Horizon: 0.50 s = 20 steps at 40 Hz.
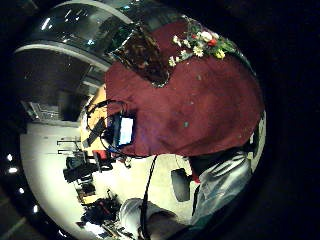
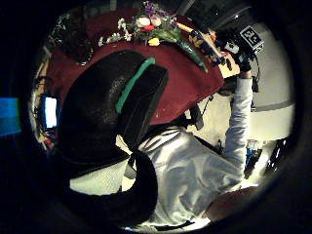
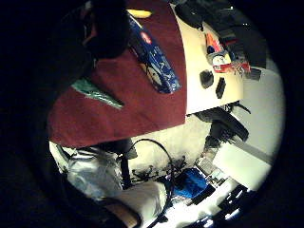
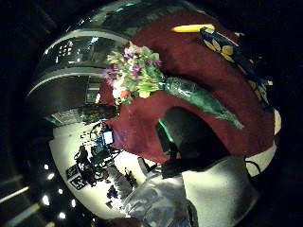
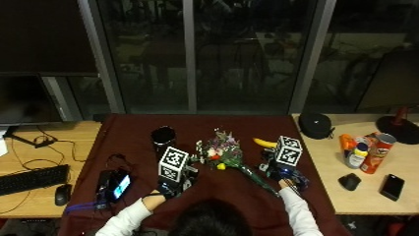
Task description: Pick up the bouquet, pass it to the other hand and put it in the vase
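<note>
The bouquet (image 5: 225, 156) lay flat on the dark red tablecloth (image 5: 131, 137), flower heads toward the window, its green-wrapped stem pointing toward the right hand (image 5: 286, 173). The dark vase (image 5: 163, 136) stood upright on the cloth, near the blooms and apart from them. The left hand (image 5: 171, 179) hovered beside the bouquet without touching it. Whether either hand's fingers were spread or curled could not be told. A banana (image 5: 264, 143) lay beyond the right hand.

The person wears a white long-sleeved shirt (image 5: 128, 220) — dark hair (image 5: 213, 219) shows at the outside view's lower edge — and black gloves on the left hand (image 5: 171, 186) and right hand (image 5: 286, 173).
</note>
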Tool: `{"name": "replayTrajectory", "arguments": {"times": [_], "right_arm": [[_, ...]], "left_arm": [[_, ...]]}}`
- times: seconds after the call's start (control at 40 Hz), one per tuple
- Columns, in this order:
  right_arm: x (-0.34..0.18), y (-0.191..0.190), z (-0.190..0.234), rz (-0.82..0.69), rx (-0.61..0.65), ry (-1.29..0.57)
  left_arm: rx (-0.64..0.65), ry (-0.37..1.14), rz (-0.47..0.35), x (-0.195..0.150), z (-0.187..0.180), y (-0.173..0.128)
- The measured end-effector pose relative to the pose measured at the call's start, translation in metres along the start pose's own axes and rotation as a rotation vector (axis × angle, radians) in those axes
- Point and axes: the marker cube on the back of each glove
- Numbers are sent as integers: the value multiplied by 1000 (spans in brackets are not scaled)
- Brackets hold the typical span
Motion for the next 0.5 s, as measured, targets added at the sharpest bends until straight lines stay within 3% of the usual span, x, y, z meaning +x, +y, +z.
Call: {"name": "replayTrajectory", "arguments": {"times": [0.175, 0.5], "right_arm": [[18, -13, 53, 35, -63, -16], [23, -11, 113, 78, -51, 58]], "left_arm": [[-48, -48, 36, 6, 13, 9], [-27, -50, 80, 14, 19, 13]]}}
